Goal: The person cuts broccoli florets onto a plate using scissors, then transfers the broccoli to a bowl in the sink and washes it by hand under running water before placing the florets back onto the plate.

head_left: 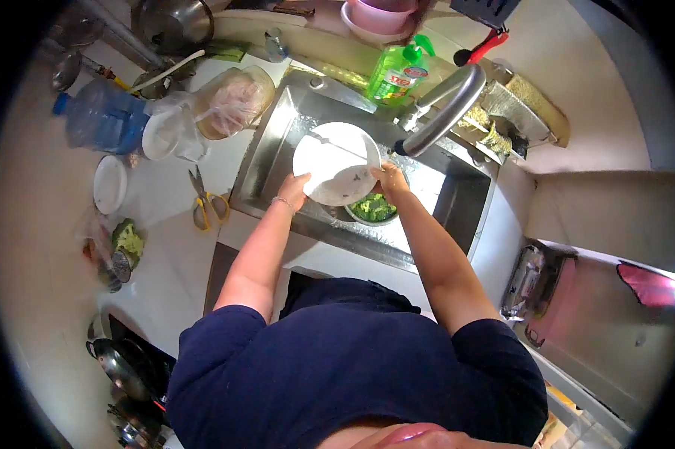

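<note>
Over the sink [274,176] I hold a round white plate [336,153], with a few dark marks on its lower right part. My left hand [295,191] grips its lower left edge, and a bracelet circles that wrist. At the plate's right edge, my right hand [390,179] is closed on the rim. Below the plate and partly hidden by it, a bowl of green broccoli [375,208] sits in the sink. The faucet [446,112] reaches in from the upper right, its spout near my right hand.
A green soap bottle [399,73] stands behind the sink. Left on the counter lie yellow-handled scissors [208,203], a small white dish [110,184], a broccoli piece [128,243], a bagged container [236,103] and a blue-capped jug [107,116]. A wok [122,369] is at lower left.
</note>
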A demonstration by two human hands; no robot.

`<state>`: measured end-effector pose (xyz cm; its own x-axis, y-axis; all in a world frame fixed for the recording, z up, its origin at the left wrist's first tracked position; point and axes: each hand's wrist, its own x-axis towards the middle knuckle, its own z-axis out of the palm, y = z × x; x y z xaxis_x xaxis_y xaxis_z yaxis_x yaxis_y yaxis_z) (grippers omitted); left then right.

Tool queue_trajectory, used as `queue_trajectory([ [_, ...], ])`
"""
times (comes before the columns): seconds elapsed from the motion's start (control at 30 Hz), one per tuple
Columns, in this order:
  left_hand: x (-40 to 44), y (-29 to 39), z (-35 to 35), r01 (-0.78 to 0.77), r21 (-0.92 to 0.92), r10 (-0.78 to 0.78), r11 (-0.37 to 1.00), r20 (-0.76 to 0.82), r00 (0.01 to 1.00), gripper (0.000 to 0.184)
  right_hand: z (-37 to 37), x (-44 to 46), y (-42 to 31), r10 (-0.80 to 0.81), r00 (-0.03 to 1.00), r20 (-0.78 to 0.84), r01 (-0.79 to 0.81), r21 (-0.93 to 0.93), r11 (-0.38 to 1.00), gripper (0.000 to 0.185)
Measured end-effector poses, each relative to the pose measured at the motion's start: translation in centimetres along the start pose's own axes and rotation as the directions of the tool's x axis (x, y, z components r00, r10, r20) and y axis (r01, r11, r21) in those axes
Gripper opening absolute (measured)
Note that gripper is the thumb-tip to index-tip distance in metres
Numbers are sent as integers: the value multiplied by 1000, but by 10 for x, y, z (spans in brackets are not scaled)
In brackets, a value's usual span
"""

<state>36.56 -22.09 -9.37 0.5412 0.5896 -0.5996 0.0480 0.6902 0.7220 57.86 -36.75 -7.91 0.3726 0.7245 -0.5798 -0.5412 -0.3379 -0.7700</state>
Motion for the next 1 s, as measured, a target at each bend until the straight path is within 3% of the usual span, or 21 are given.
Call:
queue_trajectory([
  [0.07,13,-4,-10,-93,145,100,985,-43,994,37,9,5,-20,-38,998,50,39,-12,999,29],
  [0.17,12,-11,9,-170,-199,136,965,-176,975,35,6,15,-22,-98,995,28,100,-96,990,32],
  [0.27,3,-10,25,72,-236,-80,969,-25,997,32,-8,3,-28,-47,999,-9,45,-138,989,33],
  [0.3,6,-15,24,163,-159,-161,974,25,987,32,-11,-3,-31,-42,999,1,41,-134,990,32],
  [0.4,1,-25,16,203,44,-204,978,30,978,33,-19,-9,-38,66,997,30,-63,-113,992,36],
  [0.47,-16,-25,12,166,21,-163,986,-100,982,36,-16,17,-23,179,984,-6,-179,-103,979,37],
  [0.5,-21,-29,7,123,-24,-125,992,-146,981,36,-12,33,-9,157,988,1,-157,-46,987,35],
  [0.53,-24,-31,-1,74,-67,-86,995,-194,977,36,-8,49,-1,161,984,-74,-168,-98,981,33],
  [0.6,-27,-31,-16,36,-82,-55,996,-234,971,36,4,87,7,320,926,-202,-361,-216,907,31],
  [0.73,-50,-1,-15,99,-26,-102,995,-343,934,35,-18,134,36,315,944,-100,-330,-372,868,35],
  [0.8,-46,-4,-17,110,-66,-124,992,-293,948,33,-23,103,25,386,921,55,-380,-95,920,40],
  [0.87,-28,-20,-18,95,-147,-117,985,-152,981,31,-8,45,-5,330,927,179,-341,31,940,45],
  [0.9,-38,6,4,271,116,-257,956,-117,959,35,-3,19,-17,276,940,203,-284,10,959,47],
  [0.93,-27,-10,12,199,-62,-204,978,-81,976,33,-7,6,-14,185,976,111,-171,-127,977,40],
  [1.0,-13,-25,29,190,-100,-197,977,-63,978,31,-26,-8,-6,20,999,41,-10,-229,973,32],
])
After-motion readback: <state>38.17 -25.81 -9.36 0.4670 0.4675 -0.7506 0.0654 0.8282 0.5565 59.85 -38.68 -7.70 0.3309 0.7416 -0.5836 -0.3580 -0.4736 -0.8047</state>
